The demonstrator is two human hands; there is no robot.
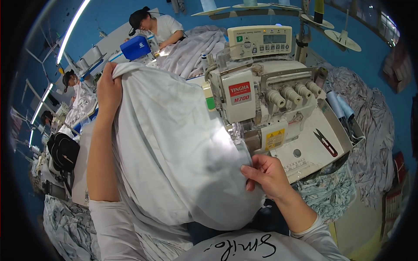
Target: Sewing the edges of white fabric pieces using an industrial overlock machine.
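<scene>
A large piece of white fabric (161,130) drapes from the sewing table down over my lap. My left hand (110,89) is raised at the far left, its fingers closed on the fabric's upper edge. Close in front of the needle area, my right hand (265,174) pinches the fabric's right edge between thumb and fingers. That edge runs up to the lit presser foot (235,132) of a white overlock sewing machine (241,95). The needle itself is too small to make out.
Red-handled thread snips (325,142) lie on the machine's bed at right. A control panel (260,42) tops the machine. Thread cones (339,104) stand beside it, near heaped grey fabric (365,117). A black backpack (64,151) sits at left. Co-workers (159,28) sew farther back.
</scene>
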